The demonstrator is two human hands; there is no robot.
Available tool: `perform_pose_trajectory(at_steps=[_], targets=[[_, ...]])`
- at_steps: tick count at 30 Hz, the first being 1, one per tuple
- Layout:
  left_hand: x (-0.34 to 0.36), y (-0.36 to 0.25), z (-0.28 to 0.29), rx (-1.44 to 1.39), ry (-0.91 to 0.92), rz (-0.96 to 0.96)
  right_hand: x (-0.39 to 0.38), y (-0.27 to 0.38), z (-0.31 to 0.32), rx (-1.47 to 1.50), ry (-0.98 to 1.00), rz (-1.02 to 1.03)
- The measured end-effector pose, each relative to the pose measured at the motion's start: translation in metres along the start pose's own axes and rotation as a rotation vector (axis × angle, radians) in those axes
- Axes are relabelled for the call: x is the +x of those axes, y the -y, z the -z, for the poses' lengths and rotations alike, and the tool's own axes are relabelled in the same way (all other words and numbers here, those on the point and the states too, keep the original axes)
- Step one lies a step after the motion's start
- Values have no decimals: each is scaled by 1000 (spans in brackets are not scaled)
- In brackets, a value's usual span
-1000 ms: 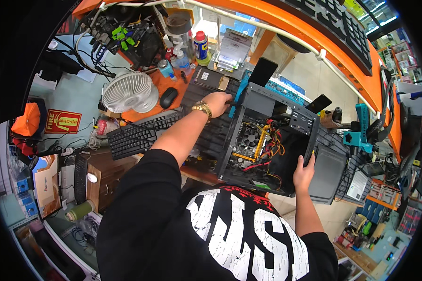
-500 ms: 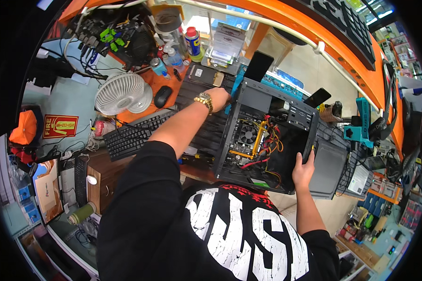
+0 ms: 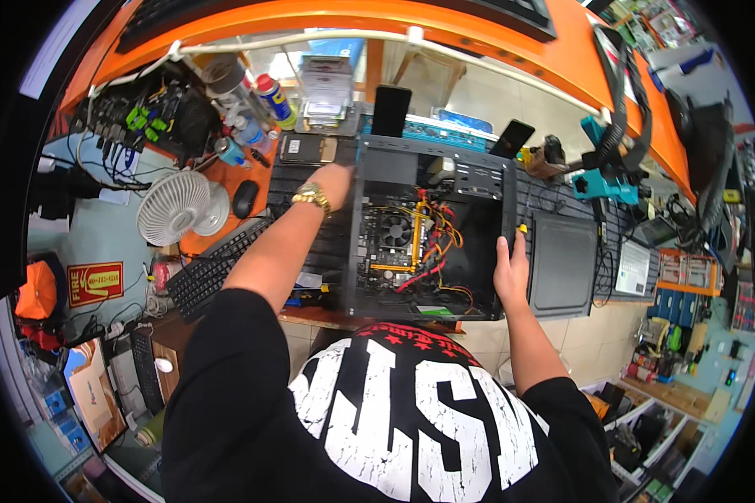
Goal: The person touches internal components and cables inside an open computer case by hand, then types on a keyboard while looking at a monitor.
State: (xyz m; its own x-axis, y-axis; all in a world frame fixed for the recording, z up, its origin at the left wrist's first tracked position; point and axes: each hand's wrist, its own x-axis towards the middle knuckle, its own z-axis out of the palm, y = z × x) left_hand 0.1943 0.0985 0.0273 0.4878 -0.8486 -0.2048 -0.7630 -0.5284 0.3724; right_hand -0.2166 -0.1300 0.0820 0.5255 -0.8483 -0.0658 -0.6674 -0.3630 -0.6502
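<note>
A dark, ribbed worktop [image 3: 331,239] here, crowded from end to end, with an orange beam [image 3: 470,46] arching over its far side and pale floor tiles beyond! Shelves and boxes pack the room on the right; on the left, a red sign [image 3: 95,284] and an orange cap [image 3: 38,289].

Centre stage, the open computer case [image 3: 461,243], lying on the worktop, board and coloured cables facing up. The right hand [image 3: 512,268] pinches its right wall, thumb inside, fingers outside; the left hand [image 3: 334,183] is at the left edge, fingertips hidden, so its grip I cannot tell.

Tight quarters! A flat black panel [image 3: 562,264] sits just right, two dark phones [image 3: 390,111] stand beyond the far edge, and the left forearm crosses by the keyboard [image 3: 218,260], mouse [image 3: 245,199] and white fan [image 3: 174,208].
</note>
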Motion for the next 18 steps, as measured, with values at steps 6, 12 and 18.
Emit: perform_pose_trajectory(at_steps=[6, 12, 18], targets=[[-77, -71, -2, -620, -360, 283, 42, -34, -3, 256, 99, -201], [-94, -116, -28, -608, -466, 357, 102, -39, -10, 914, 512, -415], [-92, -117, -32, -418, -482, 390, 129, -51, -28, 1056, 522, -490]])
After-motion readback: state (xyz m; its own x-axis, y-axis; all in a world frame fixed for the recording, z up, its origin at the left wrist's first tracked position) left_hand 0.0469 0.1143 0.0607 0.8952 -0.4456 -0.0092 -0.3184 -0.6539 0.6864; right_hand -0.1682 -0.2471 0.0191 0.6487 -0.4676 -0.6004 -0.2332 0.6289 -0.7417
